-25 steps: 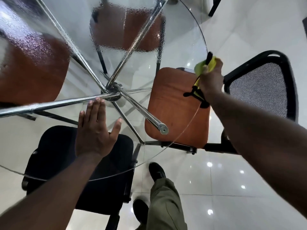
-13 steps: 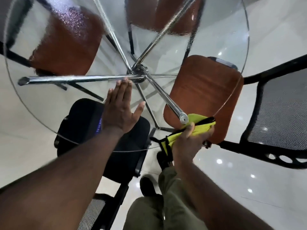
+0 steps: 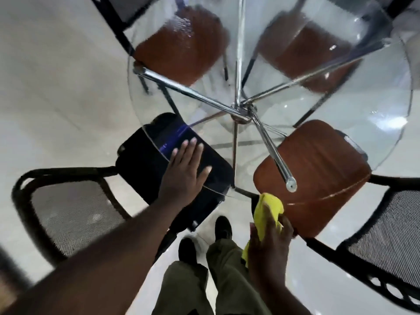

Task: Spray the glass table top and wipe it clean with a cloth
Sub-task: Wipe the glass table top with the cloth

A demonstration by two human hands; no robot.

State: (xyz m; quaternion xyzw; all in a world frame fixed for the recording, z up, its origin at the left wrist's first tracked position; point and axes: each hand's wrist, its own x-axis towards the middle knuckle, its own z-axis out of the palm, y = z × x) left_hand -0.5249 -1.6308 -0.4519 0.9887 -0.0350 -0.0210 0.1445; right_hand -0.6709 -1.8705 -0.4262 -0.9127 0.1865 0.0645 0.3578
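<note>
**A:** What has shifted in the last half second?

**B:** The right grip [image 3: 270,242] has drawn back toward the body with the cloth [image 3: 269,206]. It was up by the foot of the chrome leg [image 3: 273,153] and now sits just short of the near rim. The left grip [image 3: 184,176] has slid back from the hub [image 3: 241,112] and lies at the rim over the black chair [image 3: 141,160].

**A:** How do the two grips stand?

**B:** The left one is flat, fingers straight and pressed on the glass desk top [image 3: 363,103], holding nothing. The right one is curled round the yellow cloth. A bunched end sticks out past the fingers toward the desk, and a tail hangs under the palm.

**A:** So where does the glass lie from the cloth?

**B:** Ahead and up, away from the body. The leading end of the cloth reaches about to the rim, but blur hides whether it touches. The cloth's long axis runs from the person out toward the hub, so I'd judge a forward push puts it straight onto the pane, between the black chair and the brown chair seat [image 3: 313,164] below.

**A:** Which grip is nearer the work?

**B:** The right one has the cloth, so the wipe is its job. The left one looks like a brace. The far side, over the back chairs, seems beaded with droplets [image 3: 181,21], well apart from the cloth, so much of the wiping looks undone. No spray bottle is in view.
</note>
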